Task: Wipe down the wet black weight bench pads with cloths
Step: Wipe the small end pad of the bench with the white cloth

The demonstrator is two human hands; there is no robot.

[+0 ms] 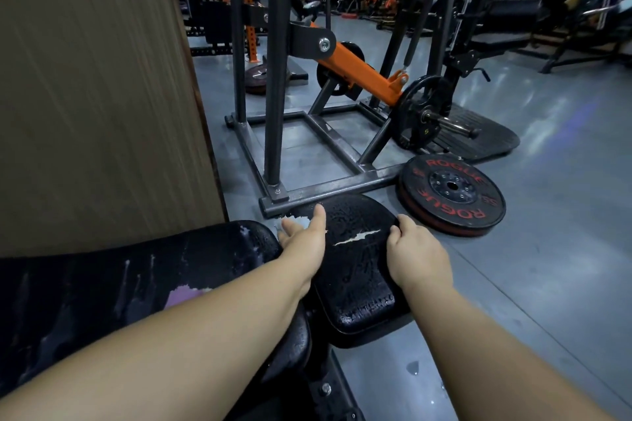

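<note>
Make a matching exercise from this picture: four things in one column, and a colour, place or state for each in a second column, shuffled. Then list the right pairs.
Things:
1. seat pad
2. Rogue plate
3. lever arm
4. right hand

Descriptions:
A. orange
B. grips the seat pad's right edge
C. lies flat on the floor
D. wet, with a pale tear across it

Pairs: 1-D, 2-C, 3-A, 4-B
</note>
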